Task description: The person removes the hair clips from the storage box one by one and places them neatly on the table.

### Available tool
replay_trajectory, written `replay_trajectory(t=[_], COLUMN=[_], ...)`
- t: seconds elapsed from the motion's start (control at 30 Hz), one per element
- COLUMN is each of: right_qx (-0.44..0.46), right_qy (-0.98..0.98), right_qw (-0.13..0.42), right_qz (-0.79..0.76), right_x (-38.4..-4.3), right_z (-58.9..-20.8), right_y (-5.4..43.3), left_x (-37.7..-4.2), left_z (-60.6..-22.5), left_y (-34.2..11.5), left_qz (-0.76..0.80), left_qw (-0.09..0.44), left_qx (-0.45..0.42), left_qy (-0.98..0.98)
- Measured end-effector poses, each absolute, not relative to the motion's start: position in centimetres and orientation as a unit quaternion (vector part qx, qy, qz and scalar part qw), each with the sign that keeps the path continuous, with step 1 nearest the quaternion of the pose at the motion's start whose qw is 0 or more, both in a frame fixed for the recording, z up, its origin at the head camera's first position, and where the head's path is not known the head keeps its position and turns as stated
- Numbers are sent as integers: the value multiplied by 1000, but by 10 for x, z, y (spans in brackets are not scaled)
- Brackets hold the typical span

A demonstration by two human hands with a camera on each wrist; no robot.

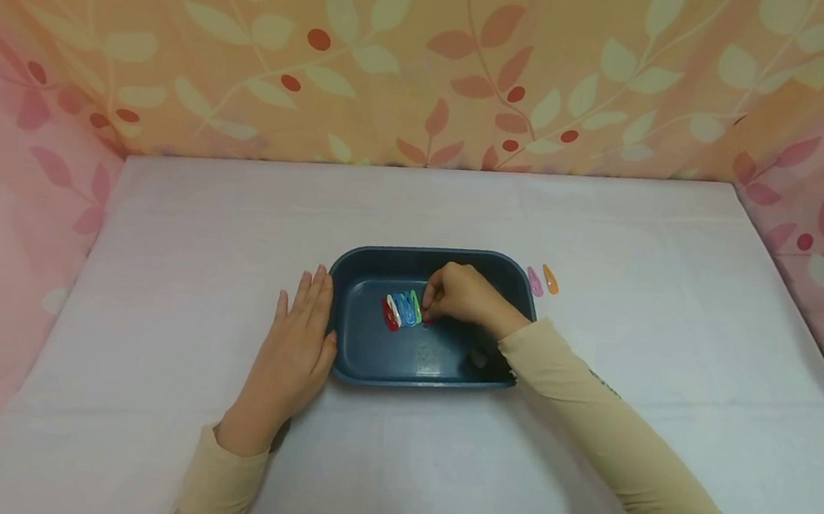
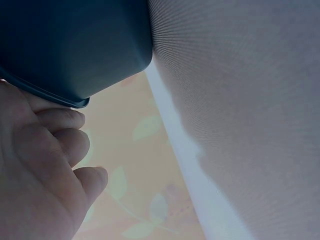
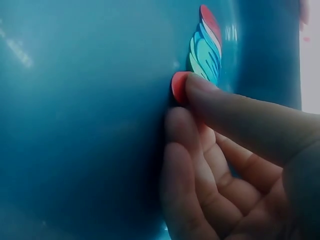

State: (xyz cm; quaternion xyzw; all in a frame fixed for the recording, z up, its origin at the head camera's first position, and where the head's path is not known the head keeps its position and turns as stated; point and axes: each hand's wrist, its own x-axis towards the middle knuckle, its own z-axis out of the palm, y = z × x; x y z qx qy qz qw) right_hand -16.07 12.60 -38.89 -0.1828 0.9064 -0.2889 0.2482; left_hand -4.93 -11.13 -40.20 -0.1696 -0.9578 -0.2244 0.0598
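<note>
A dark blue rectangular tray [image 1: 359, 366] rests on the white-covered table. Along its left wall my left hand [image 1: 290, 353] lies with fingers extended, touching the rim. Inside the tray, my right hand [image 1: 464, 294] pinches a red snap hair clip [image 3: 179, 88] between thumb and fingers. Just left of those fingertips is a row of hair clips [image 1: 405, 310], laid side by side in red, white, blue and green. The held clip is mostly covered by the thumb in the right wrist view. From the left wrist, the tray's outer wall [image 2: 100, 45] shows above the fingers.
On the table beyond the tray's right rim lie a pink hair clip [image 1: 534, 282] and an orange hair clip [image 1: 550, 280]. A flowered curtain [image 1: 372, 60] hangs along the table's back edge and both sides.
</note>
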Motion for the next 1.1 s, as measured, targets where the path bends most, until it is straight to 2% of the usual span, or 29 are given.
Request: replay_trajectory(t=[0.47,1.1], right_qx=[-158,-106], right_qy=[895,871], right_qw=[280,268], right_qz=[-310,-397], right_x=[-159,-164], right_z=[-383,-378], right_y=[130,138], left_x=[-49,-50], left_z=[-405,-406], left_y=[-111,-112], left_qz=[-222,-226], left_qw=[56,59], left_qx=[-163,-168], left_qy=[-960,-958])
